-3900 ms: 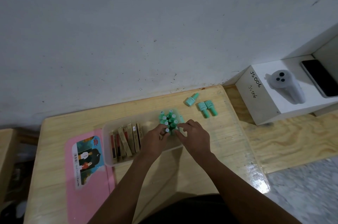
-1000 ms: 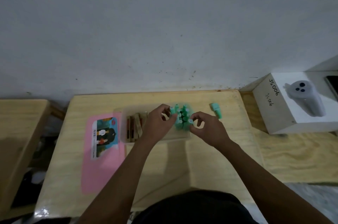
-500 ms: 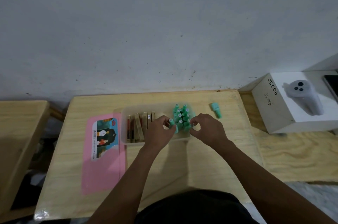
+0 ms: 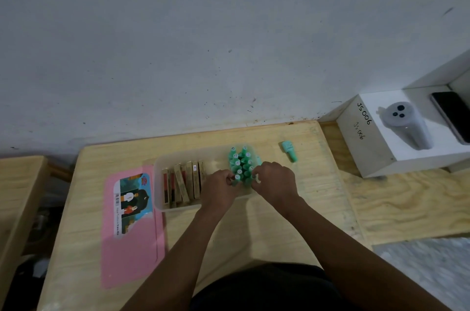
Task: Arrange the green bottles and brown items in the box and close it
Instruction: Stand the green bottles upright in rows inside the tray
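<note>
A clear plastic box [image 4: 159, 183] sits on the wooden table. Several brown items [image 4: 184, 183] stand on edge in its left half. Several green bottles [image 4: 241, 160] stand upright, packed together, in its right half. My left hand [image 4: 221, 190] and my right hand [image 4: 276, 183] are at the near side of the bottle cluster, fingertips pinched on the nearest bottles. One more green bottle [image 4: 289, 150] lies on the table to the right of the box. The pink lid [image 4: 132, 229] with a picture label lies flat to the left of the box.
A white carton [image 4: 376, 148] marked JS006, with a grey device [image 4: 407, 125] on top, stands on a lower wooden surface at the right. A dark phone [image 4: 452, 115] lies behind it. The grey wall runs along the table's far edge. Another wooden surface [image 4: 17, 191] is at the left.
Two of the three loose bottles seen on the table 3.9 s ago are gone from there; one remains. Both hands have stayed at the bottle cluster, fingers closing on its near row.
</note>
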`<state>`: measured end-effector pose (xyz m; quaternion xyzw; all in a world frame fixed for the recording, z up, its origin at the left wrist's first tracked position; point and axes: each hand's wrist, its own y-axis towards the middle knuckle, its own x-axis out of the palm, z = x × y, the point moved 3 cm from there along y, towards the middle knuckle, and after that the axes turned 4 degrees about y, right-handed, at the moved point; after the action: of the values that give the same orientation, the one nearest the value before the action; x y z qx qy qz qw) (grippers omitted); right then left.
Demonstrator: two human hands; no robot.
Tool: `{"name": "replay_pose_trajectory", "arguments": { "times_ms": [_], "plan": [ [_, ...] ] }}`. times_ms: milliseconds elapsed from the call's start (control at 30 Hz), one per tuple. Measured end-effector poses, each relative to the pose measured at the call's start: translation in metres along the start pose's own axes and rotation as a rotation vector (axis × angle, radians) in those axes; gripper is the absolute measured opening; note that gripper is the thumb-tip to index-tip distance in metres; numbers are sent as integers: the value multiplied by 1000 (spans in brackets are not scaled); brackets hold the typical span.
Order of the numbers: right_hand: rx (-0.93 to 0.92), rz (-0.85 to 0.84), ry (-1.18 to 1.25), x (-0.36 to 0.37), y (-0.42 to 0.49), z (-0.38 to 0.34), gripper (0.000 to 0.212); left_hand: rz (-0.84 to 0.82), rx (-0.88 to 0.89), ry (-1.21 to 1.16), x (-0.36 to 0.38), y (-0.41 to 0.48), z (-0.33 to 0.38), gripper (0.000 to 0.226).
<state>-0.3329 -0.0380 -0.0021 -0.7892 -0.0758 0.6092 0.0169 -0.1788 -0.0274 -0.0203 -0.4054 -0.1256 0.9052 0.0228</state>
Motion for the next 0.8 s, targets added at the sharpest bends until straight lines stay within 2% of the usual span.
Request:
{"name": "replay_pose_trajectory", "arguments": {
  "times_ms": [433, 800],
  "plan": [
    [28, 79, 84, 6, -3, 6, 22, 23, -41, 15, 15, 3, -3, 11],
    [7, 69, 191, 2, -10, 14, 25, 33, -22, 20, 12, 0, 0, 13]
  ]
}}
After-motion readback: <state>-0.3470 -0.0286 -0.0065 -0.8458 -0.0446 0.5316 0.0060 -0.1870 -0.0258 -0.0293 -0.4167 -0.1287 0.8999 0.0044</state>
